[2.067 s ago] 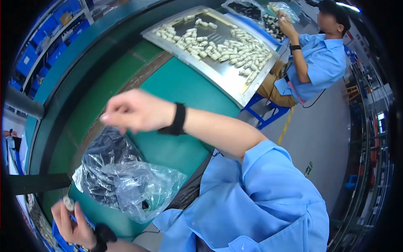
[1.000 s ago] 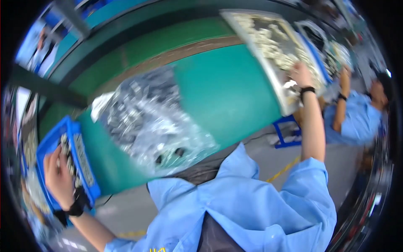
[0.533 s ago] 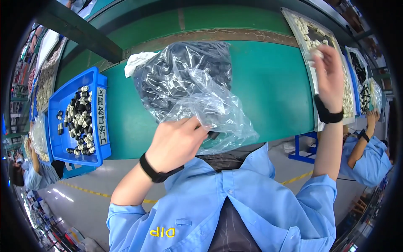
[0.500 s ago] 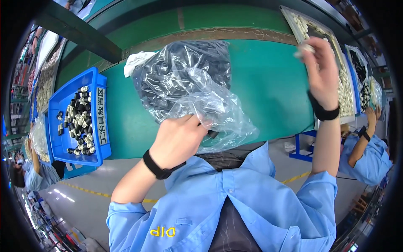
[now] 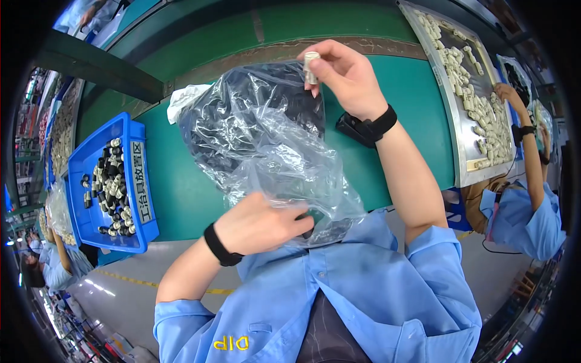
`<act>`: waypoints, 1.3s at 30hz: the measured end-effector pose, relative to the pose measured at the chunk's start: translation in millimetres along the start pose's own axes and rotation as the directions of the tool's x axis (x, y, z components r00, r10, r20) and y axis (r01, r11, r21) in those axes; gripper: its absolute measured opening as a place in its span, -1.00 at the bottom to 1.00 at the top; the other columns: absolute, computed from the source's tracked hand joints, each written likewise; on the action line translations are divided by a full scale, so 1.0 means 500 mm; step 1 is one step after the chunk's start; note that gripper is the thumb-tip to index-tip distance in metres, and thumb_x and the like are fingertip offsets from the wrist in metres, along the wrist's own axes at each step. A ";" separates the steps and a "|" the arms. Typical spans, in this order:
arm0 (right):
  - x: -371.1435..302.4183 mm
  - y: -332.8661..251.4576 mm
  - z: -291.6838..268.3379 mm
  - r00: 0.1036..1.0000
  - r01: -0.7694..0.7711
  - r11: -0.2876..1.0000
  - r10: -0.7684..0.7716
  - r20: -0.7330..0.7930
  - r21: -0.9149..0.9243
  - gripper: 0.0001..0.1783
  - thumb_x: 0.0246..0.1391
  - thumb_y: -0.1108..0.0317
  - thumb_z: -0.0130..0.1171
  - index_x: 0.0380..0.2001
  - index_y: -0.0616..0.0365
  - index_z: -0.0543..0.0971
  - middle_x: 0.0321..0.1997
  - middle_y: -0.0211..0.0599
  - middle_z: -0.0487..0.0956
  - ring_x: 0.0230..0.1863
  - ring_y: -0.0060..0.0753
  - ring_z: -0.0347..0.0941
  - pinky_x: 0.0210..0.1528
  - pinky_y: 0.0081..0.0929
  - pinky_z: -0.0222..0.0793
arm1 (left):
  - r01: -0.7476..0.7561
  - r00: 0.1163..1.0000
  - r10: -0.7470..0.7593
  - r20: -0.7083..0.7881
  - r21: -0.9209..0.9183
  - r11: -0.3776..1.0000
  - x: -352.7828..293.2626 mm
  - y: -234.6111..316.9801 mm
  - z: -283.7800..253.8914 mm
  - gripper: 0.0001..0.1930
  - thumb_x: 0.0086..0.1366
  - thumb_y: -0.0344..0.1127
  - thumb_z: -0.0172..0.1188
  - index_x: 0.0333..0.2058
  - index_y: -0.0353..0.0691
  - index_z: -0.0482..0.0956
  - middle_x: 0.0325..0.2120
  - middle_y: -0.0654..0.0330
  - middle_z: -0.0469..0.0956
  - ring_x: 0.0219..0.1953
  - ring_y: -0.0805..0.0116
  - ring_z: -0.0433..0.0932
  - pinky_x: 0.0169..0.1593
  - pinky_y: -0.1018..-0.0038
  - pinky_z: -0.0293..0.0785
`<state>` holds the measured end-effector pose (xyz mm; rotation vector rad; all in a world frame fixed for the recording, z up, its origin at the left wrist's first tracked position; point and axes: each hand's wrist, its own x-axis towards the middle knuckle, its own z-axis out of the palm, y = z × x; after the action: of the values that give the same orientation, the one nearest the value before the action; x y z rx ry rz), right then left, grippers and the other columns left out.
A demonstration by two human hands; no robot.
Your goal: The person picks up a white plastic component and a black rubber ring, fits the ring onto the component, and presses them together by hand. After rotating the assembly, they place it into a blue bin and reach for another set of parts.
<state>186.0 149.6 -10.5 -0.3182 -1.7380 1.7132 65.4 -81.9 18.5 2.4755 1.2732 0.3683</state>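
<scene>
Right hand: the right hand [image 5: 348, 78] is raised over the far middle of the green bench [image 5: 399, 91], thumb and fingers [image 5: 327, 63] pinching a small pale cylindrical part [image 5: 311, 65]; the part stands roughly upright between the tips.
Left hand: the left hand [image 5: 260, 224] is at the near edge of the bench, fingers curled and pressed into the lower rim of the plastic bag; whether it grips anything inside cannot be told.
Bag: a clear crinkled plastic bag [image 5: 266, 145] lies across the middle of the bench, holding a dark mass of small black parts; its mouth hangs over the near edge against the person's blue shirt.
Wrist straps: a black band sits on each wrist.
Blue tray: a blue plastic tray [image 5: 85, 169] sits at the left end of the bench, holding black and pale small parts; a long white label with dark print runs along its right wall.
White scrap: a white crumpled piece [image 5: 181, 100] lies just beside the bag's far left corner.
Black object: a small black item [image 5: 351, 128] rests on the bench under the right wrist.
Metal tray: a long metal tray [image 5: 451, 91] at the right end carries many pale cylindrical parts.
Co-worker: another person's hand [image 5: 505, 94] reaches beside that tray's far right edge.
</scene>
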 end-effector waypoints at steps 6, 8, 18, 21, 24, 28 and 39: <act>-0.029 -0.034 -0.011 1.000 -0.002 0.988 -0.002 0.020 0.157 -0.64 0.31 0.17 0.03 -0.16 0.33 0.51 -0.31 -0.28 0.54 -0.44 -0.53 0.51 -0.43 -0.67 0.41 | -0.024 0.891 -0.083 -0.447 -0.230 0.973 0.015 -0.084 -0.110 -0.76 0.02 -0.32 0.36 -0.31 -0.26 0.64 -0.36 0.16 0.56 -0.65 0.41 0.45 -0.56 0.52 0.37; -0.046 -0.048 0.009 0.995 0.069 0.996 -0.073 0.068 0.064 -0.69 0.30 0.23 0.05 -0.15 0.32 0.51 -0.31 -0.26 0.54 -0.48 -0.55 0.49 -0.46 -0.67 0.39 | 0.005 0.748 -0.182 -0.639 -0.269 0.963 0.042 -0.133 -0.102 -0.71 0.00 -0.43 0.36 -0.24 -0.33 0.67 -0.39 0.17 0.56 -0.63 0.54 0.39 -0.57 0.60 0.29; -0.068 -0.016 0.077 0.949 0.315 0.924 -0.300 0.100 -0.218 -0.75 0.22 0.36 0.15 -0.15 0.34 0.51 -0.34 -0.19 0.53 -0.50 -0.61 0.47 -0.51 -0.69 0.34 | -0.027 0.666 -0.218 -0.713 -0.316 0.949 0.085 -0.179 -0.030 -0.58 -0.08 -0.59 0.34 -0.14 -0.34 0.66 -0.49 0.20 0.56 -0.62 0.63 0.36 -0.59 0.69 0.21; -0.075 -0.019 0.079 0.959 0.285 0.950 -0.282 0.042 -0.126 -0.75 0.19 0.40 0.18 -0.15 0.36 0.49 -0.33 -0.16 0.53 -0.48 -0.55 0.49 -0.49 -0.66 0.38 | -0.050 0.666 -0.177 -0.724 -0.280 0.959 0.079 -0.179 -0.027 -0.60 -0.08 -0.59 0.35 -0.16 -0.33 0.67 -0.48 0.20 0.57 -0.64 0.65 0.36 -0.60 0.70 0.20; -0.076 -0.031 0.063 0.906 0.407 0.913 -0.409 -0.106 -0.039 -0.74 0.13 0.47 0.23 -0.15 0.36 0.48 -0.31 -0.11 0.54 -0.48 -0.50 0.50 -0.49 -0.64 0.40 | 0.017 0.658 -0.317 -0.683 -0.408 0.913 0.071 -0.174 -0.028 -0.64 -0.11 -0.57 0.40 -0.23 -0.36 0.68 -0.52 0.22 0.58 -0.66 0.65 0.36 -0.60 0.71 0.21; -0.068 -0.031 0.049 0.856 0.495 0.854 -0.511 -0.079 -0.164 -0.68 0.04 0.54 0.30 -0.14 0.35 0.47 -0.29 -0.03 0.54 -0.48 -0.48 0.50 -0.52 -0.61 0.41 | 0.000 0.632 -0.357 -0.688 -0.460 0.888 0.069 -0.178 -0.016 -0.66 -0.13 -0.53 0.45 -0.28 -0.36 0.68 -0.56 0.24 0.56 -0.66 0.66 0.36 -0.60 0.70 0.21; -0.071 -0.044 0.059 0.748 0.654 0.591 -0.599 0.286 -0.472 -0.60 -0.26 0.58 0.47 -0.24 0.30 0.60 -0.36 -0.15 0.57 -0.49 -0.40 0.50 -0.55 -0.55 0.40 | 0.060 0.685 -0.272 -0.676 -0.319 0.946 0.069 -0.179 -0.023 -0.66 -0.13 -0.51 0.44 -0.27 -0.29 0.69 -0.53 0.21 0.56 -0.60 0.56 0.43 -0.55 0.65 0.29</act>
<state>200.7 102.6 2.8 0.1538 -2.0619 0.6982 14.9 -2.7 -4.6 1.9865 1.5635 1.4674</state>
